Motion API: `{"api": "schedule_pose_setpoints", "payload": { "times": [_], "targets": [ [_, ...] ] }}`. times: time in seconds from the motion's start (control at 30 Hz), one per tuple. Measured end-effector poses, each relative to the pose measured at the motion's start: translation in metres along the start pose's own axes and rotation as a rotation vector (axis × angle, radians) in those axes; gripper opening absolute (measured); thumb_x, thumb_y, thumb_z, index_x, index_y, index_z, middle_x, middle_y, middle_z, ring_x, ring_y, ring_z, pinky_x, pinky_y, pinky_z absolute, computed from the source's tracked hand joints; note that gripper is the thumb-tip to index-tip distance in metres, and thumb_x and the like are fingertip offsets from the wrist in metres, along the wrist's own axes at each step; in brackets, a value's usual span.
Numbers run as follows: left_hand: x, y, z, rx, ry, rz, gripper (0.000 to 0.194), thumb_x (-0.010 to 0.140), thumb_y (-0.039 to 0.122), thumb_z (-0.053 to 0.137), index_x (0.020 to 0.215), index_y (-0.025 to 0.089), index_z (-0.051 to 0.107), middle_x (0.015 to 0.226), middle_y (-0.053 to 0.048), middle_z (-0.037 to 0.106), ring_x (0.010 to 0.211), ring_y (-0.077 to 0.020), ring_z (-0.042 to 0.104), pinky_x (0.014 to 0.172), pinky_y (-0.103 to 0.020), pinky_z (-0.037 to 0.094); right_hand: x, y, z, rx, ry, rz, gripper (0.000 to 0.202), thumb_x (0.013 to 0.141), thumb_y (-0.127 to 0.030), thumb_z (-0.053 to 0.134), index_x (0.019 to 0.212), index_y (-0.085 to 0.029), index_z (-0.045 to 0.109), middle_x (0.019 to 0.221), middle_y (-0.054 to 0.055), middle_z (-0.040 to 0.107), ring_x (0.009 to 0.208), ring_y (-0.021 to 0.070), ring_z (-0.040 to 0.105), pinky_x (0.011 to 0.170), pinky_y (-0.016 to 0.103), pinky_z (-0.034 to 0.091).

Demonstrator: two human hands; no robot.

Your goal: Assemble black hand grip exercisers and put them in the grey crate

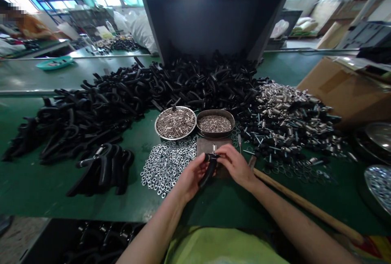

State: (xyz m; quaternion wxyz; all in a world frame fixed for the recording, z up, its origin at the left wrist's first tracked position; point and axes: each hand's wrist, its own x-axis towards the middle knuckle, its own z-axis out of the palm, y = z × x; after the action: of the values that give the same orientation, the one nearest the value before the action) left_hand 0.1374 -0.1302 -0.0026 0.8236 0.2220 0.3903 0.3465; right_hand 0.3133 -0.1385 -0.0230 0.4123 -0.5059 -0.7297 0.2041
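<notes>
My left hand (190, 178) is closed around a black curved handle (209, 173), which bends down toward me. At the handle's top end, the fingers of my right hand (236, 165) are pinched; any small piece between them is hidden. A small silver cylinder (214, 148) stands up just beyond my fingertips. Under both hands lies a dark metal plate (204, 145). Loose silver nuts (166, 164) spread over the table to the left of my left hand.
Beyond the plate stand a round dish (157, 127) of small pins and an oval tin (200, 133) of tiny parts. Black handles (122, 93) heap up behind. Metal sleeves (284, 101) and a wooden-handled hammer (305, 205) lie right, near a cardboard box (342, 89). A person (33, 28) sits far left.
</notes>
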Motion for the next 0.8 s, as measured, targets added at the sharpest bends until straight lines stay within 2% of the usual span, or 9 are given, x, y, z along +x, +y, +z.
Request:
{"api": "schedule_pose_setpoints", "payload": {
  "times": [0.1,0.2,0.3,0.43,0.53,0.6,0.7,0.8],
  "targets": [
    [0.007,0.006,-0.005,0.487,-0.091,0.183,0.041,0.074,0.04,0.067,0.107,0.015,0.065,0.104,-0.007,0.068,0.099,-0.0215,0.06,0.092,-0.033,0.044,0.005,0.014,-0.015,-0.444,-0.104,-0.403,0.019,0.092,-0.025,0.043,0.095,-0.021,0.061,0.088,0.006,0.061,0.078,0.0159,0.054,0.066,0.028,0.039],
    [0.013,0.006,-0.008,1.03,-0.095,0.368,0.057,0.069,0.044,0.071,0.118,0.018,0.06,0.114,-0.009,0.063,0.107,-0.0262,0.056,0.096,-0.039,0.041,0.011,0.024,-0.026,-0.716,-0.247,-0.723,0.023,0.093,-0.019,0.04,0.083,-0.019,0.061,0.071,0.003,0.059,0.063,0.0131,0.048,0.056,0.029,0.028],
    [0.013,0.0,-0.009,1.453,-0.093,0.615,0.065,0.068,0.051,0.07,0.121,0.016,0.057,0.107,-0.011,0.064,0.102,-0.0277,0.056,0.091,-0.042,0.043,0.014,0.028,-0.027,-0.789,-0.295,-0.901,0.026,0.091,-0.019,0.042,0.071,-0.019,0.057,0.06,0.0,0.054,0.056,0.0121,0.043,0.053,0.031,0.023],
    [0.01,-0.008,-0.013,1.702,-0.117,0.789,0.066,0.073,0.054,0.063,0.124,0.014,0.052,0.101,-0.011,0.062,0.096,-0.0264,0.055,0.087,-0.042,0.044,0.014,0.027,-0.022,-0.804,-0.307,-0.99,0.024,0.09,-0.017,0.042,0.07,-0.019,0.056,0.057,-0.001,0.053,0.054,0.012,0.042,0.053,0.031,0.021],
    [0.008,-0.013,-0.018,1.773,-0.126,0.834,0.065,0.075,0.053,0.061,0.127,0.015,0.048,0.104,-0.012,0.062,0.097,-0.0272,0.054,0.087,-0.044,0.042,0.011,0.019,-0.024,-0.823,-0.349,-0.946,0.023,0.091,-0.016,0.042,0.074,-0.018,0.057,0.061,0.0,0.055,0.057,0.0127,0.045,0.054,0.031,0.022],
    [0.008,-0.016,-0.02,1.772,-0.135,0.85,0.063,0.076,0.05,0.061,0.129,0.018,0.046,0.106,-0.012,0.061,0.098,-0.0279,0.053,0.087,-0.045,0.041,0.004,0.011,-0.033,-0.829,-0.384,-0.836,0.02,0.092,-0.016,0.042,0.081,-0.018,0.059,0.066,0.002,0.058,0.062,0.0139,0.047,0.054,0.03,0.025],
    [0.007,-0.021,-0.021,1.686,-0.098,0.851,0.06,0.074,0.047,0.065,0.126,0.021,0.048,0.108,-0.011,0.061,0.1,-0.0287,0.052,0.088,-0.044,0.039,-0.023,0.002,-0.057,-0.844,-0.363,-0.511,0.019,0.092,-0.019,0.042,0.094,-0.017,0.061,0.073,0.004,0.06,0.068,0.0161,0.051,0.058,0.029,0.031],
    [0.008,-0.023,-0.019,1.624,0.007,0.791,0.056,0.068,0.048,0.071,0.113,0.02,0.055,0.104,-0.01,0.061,0.098,-0.0288,0.052,0.087,-0.043,0.039,-0.072,0.007,-0.083,-0.864,-0.26,-0.085,0.022,0.091,-0.033,0.046,0.1,-0.018,0.059,0.085,0.007,0.062,0.077,0.0189,0.055,0.065,0.029,0.039]
  ]
}}
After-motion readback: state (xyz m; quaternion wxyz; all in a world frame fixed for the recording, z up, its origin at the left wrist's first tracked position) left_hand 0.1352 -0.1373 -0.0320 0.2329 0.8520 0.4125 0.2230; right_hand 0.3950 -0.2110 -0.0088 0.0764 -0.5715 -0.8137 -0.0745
